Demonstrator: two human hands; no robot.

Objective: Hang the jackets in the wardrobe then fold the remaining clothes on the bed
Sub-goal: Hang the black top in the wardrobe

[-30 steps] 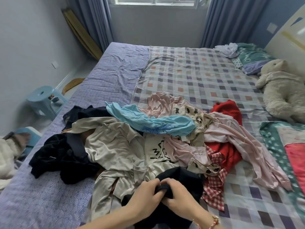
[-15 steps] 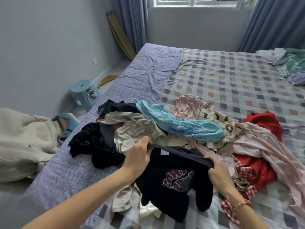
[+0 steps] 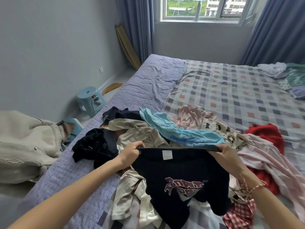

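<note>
My left hand (image 3: 132, 152) and right hand (image 3: 227, 153) are each closed in a pinch on the top edge of a dark navy knit sweater with a pink printed graphic (image 3: 179, 177), stretching it flat above the heap of crumpled clothes (image 3: 165, 133). A small white label shows below that edge. The sweater's lower part droops onto a creased cream shirt (image 3: 132, 202). Behind the sweater lies a soft sky-blue top (image 3: 181, 131); to its right, a red knit garment (image 3: 267, 138). Beyond the heap the checked quilted bedspread (image 3: 231, 90) lies bare. Left of the sweater, past the bed's edge, sits a fuzzy cream jacket (image 3: 24, 142).
</note>
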